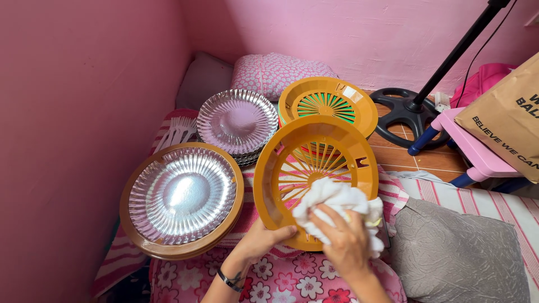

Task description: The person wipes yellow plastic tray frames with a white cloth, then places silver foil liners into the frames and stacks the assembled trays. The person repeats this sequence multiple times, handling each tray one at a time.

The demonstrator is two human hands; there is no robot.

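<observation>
The right hand lies nearest the camera, its fingers curled and pinching a bunched white cloth against the inner face of an orange slotted plate holder. The left hand, with a dark band at the wrist, clamps the holder's lower rim, thumb over the edge, and keeps it tilted up on its side above the bed, near the bed's front edge with its floral cover.

Toward the bed's left edge sits a stack of brown holders topped by a silver foil plate. Behind it, close to the far left corner, stands a pile of silver foil plates, with white plastic forks just beside it. A second stack of holders, orange on top with green showing through the slots, rests at the far edge. A grey pillow lies at the bed's right side, and a pink stool and a black stand base sit on the floor beyond.

I judge 2 risks. The holder is held by 1 rim only, so a hard push of the cloth could twist it out of the left hand. A fold of cloth could also snag in the narrow slots and drag.
</observation>
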